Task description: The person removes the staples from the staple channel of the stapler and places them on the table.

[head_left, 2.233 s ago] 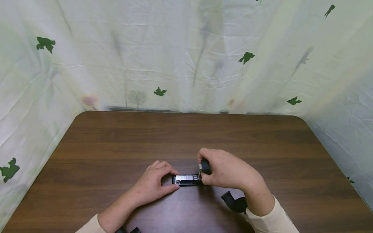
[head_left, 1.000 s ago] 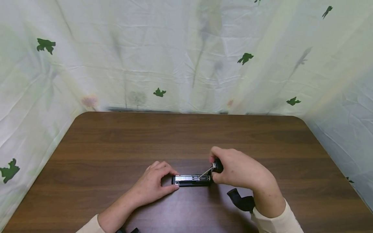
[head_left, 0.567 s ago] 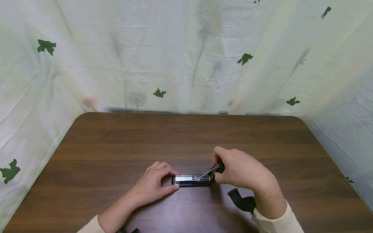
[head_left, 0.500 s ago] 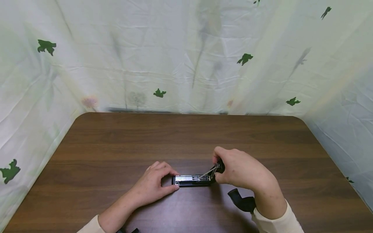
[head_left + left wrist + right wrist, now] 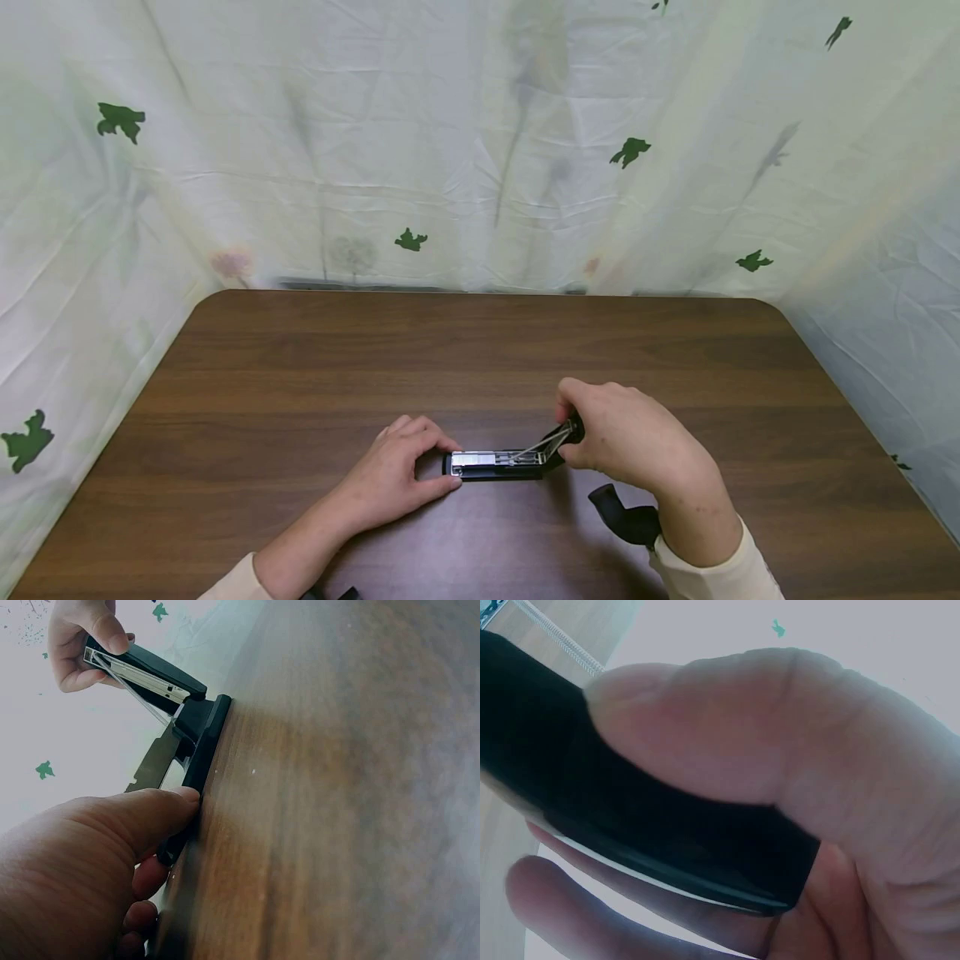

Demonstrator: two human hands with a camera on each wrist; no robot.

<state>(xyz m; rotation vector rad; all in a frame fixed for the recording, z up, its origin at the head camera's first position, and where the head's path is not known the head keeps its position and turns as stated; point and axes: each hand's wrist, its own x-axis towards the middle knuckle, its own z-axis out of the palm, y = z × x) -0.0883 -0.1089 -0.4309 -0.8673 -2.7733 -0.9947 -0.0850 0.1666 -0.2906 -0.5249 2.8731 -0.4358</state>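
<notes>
A black stapler [image 5: 498,476] lies on the wooden table with its top cover swung up, baring the silver magazine [image 5: 474,458]. My left hand [image 5: 382,479] pinches the left end of the stapler's base between thumb and fingers. The raised cover [image 5: 169,666] leans back to the right, gripped near its free end by my right hand [image 5: 637,433]. A thin spring rod [image 5: 131,690] slants between cover and magazine. In the right wrist view, the thumb presses along the black cover [image 5: 630,802] while fingers curl beneath it. Whether staples sit in the magazine cannot be made out.
The brown table [image 5: 450,358] reaches back to a pale patterned curtain [image 5: 480,150]. A black curved piece [image 5: 626,518] is at my right wrist. Small dark parts [image 5: 348,593] show near my left wrist at the bottom edge.
My right hand has moved to the right, swinging the cover farther back from the magazine and baring more of the spring rod. The left hand stays on the base's left end.
</notes>
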